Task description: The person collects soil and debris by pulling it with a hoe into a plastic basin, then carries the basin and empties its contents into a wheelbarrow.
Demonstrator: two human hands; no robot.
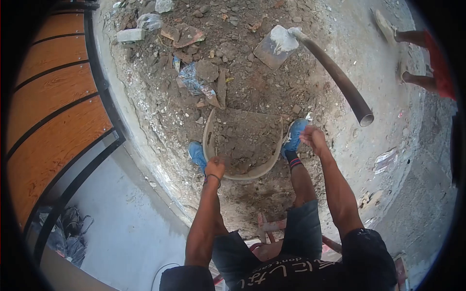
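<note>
A pale scoop-shaped pan (259, 172) lies on the ground between two blue shoes, with brown soil (245, 140) and small stones in it. My left hand (215, 167) is at the pan's left rim, its fingers curled; what they hold, if anything, is hidden. My right hand (314, 137) is over the right shoe (296, 133), to the right of the pan and apart from it. Its fingers are bent together, and nothing in them can be made out.
A hoe (335, 65) with a thick tubular handle lies at the upper right. Rubble, a crumpled blue wrapper (191, 79) and a white block (130, 35) are beyond the pan. Orange wooden panels (58, 136) stand left. Another person's legs (420, 82) show at the right.
</note>
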